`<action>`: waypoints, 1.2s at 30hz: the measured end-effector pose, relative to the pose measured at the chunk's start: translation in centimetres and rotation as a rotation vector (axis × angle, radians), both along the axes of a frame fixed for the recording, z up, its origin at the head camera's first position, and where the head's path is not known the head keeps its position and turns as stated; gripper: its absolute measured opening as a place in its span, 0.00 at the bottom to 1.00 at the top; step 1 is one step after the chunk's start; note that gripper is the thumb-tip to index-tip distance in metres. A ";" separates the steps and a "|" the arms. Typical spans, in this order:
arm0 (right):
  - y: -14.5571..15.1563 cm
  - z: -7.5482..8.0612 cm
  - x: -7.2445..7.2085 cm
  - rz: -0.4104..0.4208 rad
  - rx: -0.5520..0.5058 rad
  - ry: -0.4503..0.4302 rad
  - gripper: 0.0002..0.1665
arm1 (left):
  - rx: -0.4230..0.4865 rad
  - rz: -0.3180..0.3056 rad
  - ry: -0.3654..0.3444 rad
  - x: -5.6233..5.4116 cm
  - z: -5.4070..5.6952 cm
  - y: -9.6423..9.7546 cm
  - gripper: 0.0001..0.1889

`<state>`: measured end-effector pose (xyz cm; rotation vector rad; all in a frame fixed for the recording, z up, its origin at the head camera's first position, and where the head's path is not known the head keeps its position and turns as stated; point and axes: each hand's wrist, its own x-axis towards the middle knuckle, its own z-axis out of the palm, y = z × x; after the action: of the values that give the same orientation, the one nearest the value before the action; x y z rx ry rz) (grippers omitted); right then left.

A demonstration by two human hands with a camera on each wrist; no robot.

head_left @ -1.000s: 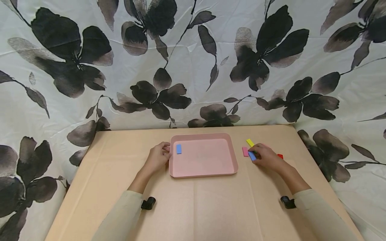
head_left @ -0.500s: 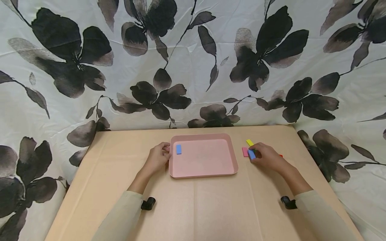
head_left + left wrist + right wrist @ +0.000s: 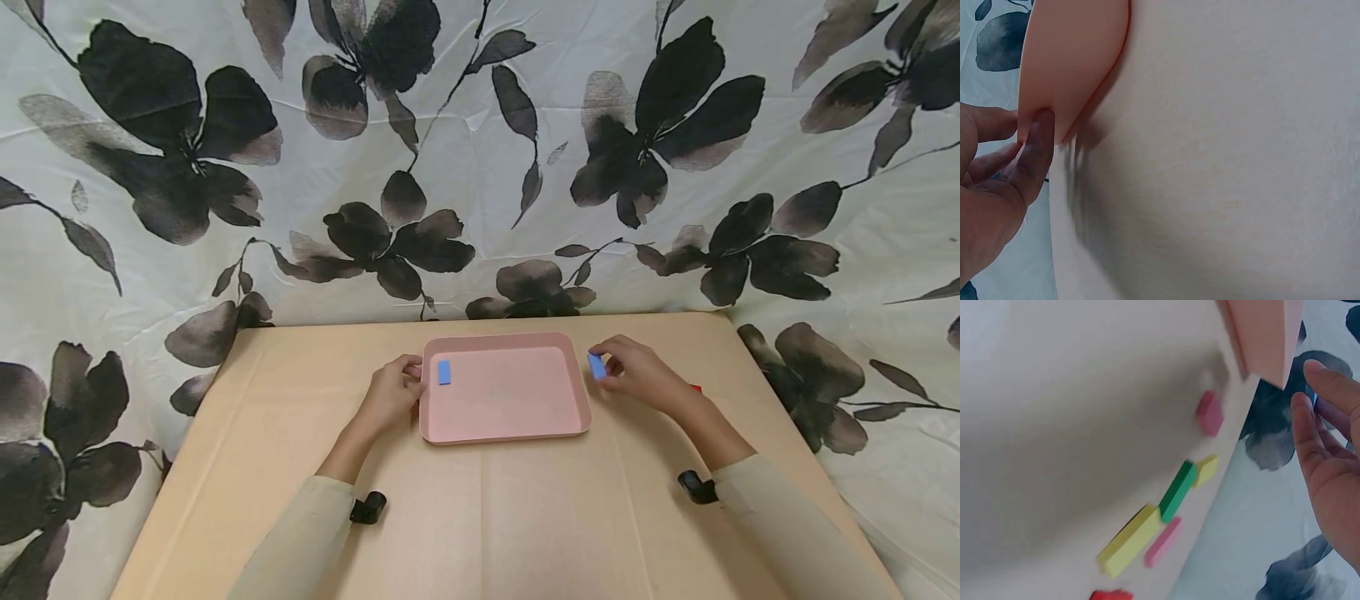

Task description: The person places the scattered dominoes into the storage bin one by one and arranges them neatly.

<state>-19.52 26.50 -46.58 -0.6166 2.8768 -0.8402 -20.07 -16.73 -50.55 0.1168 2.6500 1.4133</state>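
A pink rectangular tray [image 3: 517, 392] lies on the table, with a small blue block [image 3: 445, 372] inside near its left end. My left hand [image 3: 392, 393] grips the tray's left side; in the left wrist view the thumb [image 3: 1039, 140] presses against the outer wall. Just off the tray's right rim, my right hand [image 3: 639, 377] pinches a second blue block [image 3: 597, 366] between thumb and fingertips. That block is mostly hidden behind the fingers in the right wrist view.
Several loose blocks lie right of the tray: a pink one [image 3: 1210, 414], a green one [image 3: 1177, 491], a long yellow one [image 3: 1129, 540], a small yellow one [image 3: 1206, 470], a thin pink one [image 3: 1164, 542] and a red one [image 3: 1111, 595]. A floral cloth [image 3: 525, 125] hangs behind the table.
My right hand has taken the blue block from beside the other blocks leftward to the tray's right edge. My left hand and the tray hold their places.
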 end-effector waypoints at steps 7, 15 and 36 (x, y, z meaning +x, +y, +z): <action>-3.0 0.5 -0.9 0.018 -0.020 -0.010 0.26 | -0.002 -0.001 -0.006 0.0 0.0 0.0 0.22; -6.4 0.1 -2.1 0.017 -0.033 -0.036 0.27 | -0.005 0.001 -0.007 0.0 -0.2 -0.1 0.22; -16.5 -0.7 -5.0 0.154 0.046 -0.108 0.27 | -0.008 0.008 -0.002 0.0 -0.2 0.0 0.23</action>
<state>-24.52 10.02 -47.33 -0.7524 2.7038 -0.7589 -20.10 -16.76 -50.71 0.1036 2.6568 1.4045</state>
